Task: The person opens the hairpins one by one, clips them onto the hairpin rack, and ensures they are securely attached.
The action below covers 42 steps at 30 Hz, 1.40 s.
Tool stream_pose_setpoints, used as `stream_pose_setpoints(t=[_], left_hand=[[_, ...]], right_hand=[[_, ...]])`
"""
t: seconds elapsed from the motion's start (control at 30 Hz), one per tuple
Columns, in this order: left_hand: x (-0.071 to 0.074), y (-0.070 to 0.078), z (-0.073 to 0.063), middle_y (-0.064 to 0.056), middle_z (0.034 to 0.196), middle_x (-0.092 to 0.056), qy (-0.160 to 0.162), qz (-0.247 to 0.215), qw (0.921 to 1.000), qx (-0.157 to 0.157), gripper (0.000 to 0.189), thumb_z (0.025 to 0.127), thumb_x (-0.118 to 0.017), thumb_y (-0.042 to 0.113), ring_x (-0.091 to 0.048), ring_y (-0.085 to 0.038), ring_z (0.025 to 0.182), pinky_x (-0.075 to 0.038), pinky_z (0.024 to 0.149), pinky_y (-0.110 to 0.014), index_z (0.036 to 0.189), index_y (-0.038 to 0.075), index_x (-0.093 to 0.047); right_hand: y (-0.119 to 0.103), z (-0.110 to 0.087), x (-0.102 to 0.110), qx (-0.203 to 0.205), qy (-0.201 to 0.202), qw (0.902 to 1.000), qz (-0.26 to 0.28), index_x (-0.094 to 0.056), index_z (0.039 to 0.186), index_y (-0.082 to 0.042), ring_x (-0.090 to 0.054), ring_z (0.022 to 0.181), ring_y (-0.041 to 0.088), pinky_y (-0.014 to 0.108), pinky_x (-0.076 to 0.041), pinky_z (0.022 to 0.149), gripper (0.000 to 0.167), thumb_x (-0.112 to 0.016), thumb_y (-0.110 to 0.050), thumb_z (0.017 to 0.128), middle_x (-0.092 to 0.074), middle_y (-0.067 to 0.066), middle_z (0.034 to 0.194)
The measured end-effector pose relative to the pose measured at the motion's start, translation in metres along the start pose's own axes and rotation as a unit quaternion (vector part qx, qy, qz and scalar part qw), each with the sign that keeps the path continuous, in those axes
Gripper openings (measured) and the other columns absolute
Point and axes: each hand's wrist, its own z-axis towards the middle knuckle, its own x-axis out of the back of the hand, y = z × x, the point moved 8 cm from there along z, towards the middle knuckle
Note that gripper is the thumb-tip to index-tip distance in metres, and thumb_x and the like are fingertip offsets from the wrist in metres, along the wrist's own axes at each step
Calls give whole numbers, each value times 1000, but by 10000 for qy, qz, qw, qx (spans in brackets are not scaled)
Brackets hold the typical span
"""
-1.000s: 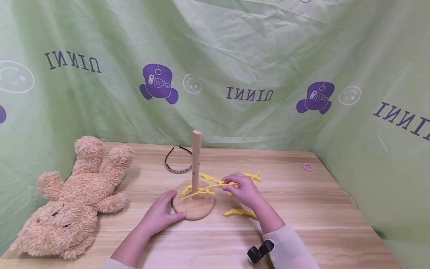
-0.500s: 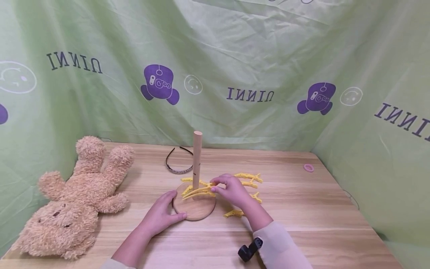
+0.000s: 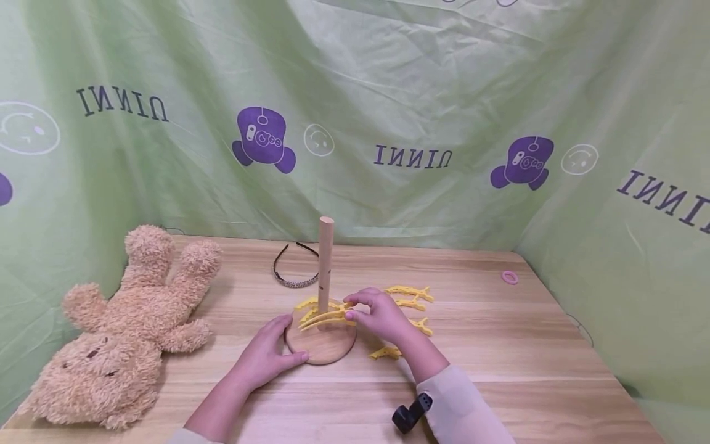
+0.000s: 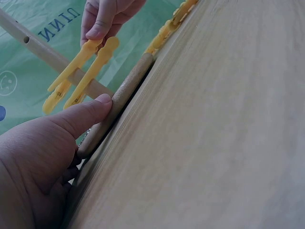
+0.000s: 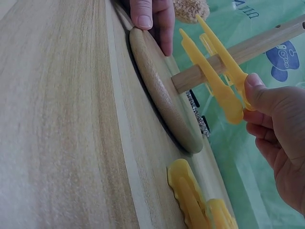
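Two yellow plastic hair clips [image 5: 214, 86] straddle the upright wooden post [image 3: 326, 259]; lower one looks done, upper one pinched between thumb and fingers of right hand [image 3: 379, 317] at 3 o'clock. Left hand [image 3: 263, 353] grips round wooden base [image 3: 333, 350] at 9 o'clock, thumb and fingers spread. Four loose yellow clips [image 3: 407, 290], 2–4 o'clock, seemingly left over. No containers visible.

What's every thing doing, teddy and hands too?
Teddy, lying face up
Post, upright
Base, lying flat
Upper clip, pinched, around post
Lower clip, around post
Other clips, lying down
Headband, lying down
Pink ring, lying flat
Curtain, hanging, creased
Left hand, holding base
Right hand, pinching upper clip
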Motion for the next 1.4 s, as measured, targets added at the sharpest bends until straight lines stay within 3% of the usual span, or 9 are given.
stream_pose_setpoints(t=[0.57,0.8,1.1,1.4], left_hand=[[-2,-1,0,-27,148,-43,-16,-20,10000,13,91,75,-82,43,-37,-46,139,-29,117,-59,141,-8,-45],[-1,0,-1,-28,147,-44,26,41,10000,-45,91,75,-82,43,-38,-47,138,-30,116,-60,140,-8,-45],[0,0,-1,-28,148,-42,-25,33,10000,22,92,75,-82,43,-37,-47,139,-29,117,-60,142,-8,-44],[1,0,0,-28,148,-42,-30,62,10000,26,92,76,-82,44,-37,-47,139,-29,116,-60,141,-8,-44]], right_hand=[[4,-6,2,-99,-135,9998,139,-69,118,-7,-61,115,29,50,-49,103,34,-73,-23,88,-70,10,115],[8,-11,5,-337,-258,9987,284,-62,130,-8,-56,125,31,52,-44,108,49,-74,-29,87,-64,11,129],[25,-32,27,-761,-37,9968,232,-59,136,-17,-53,128,31,55,-42,109,55,-73,-36,87,-59,7,138],[49,-62,53,-988,272,9946,132,-58,135,-10,-49,133,39,60,-39,109,51,-73,-25,88,-56,13,142]])
